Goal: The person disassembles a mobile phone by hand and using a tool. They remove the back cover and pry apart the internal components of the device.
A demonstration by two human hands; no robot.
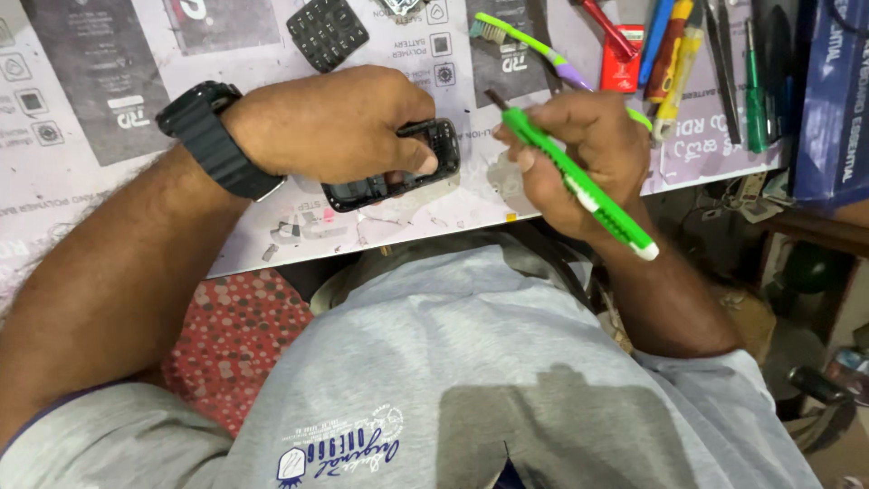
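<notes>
My left hand (330,122) presses down on a small black phone body (394,177) lying open on the white work mat (109,172), thumb along its near edge. A black watch sits on that wrist. My right hand (579,145) grips a green and white tool (579,181) like a pen; its dark tip points up and left, just right of the phone. The phone's far half is hidden under my left fingers.
A black keypad piece (328,32) lies at the mat's top. A green and purple toothbrush (525,45), a red box (621,68) and several screwdrivers (674,63) lie at the top right. A blue box (833,100) stands at the right edge.
</notes>
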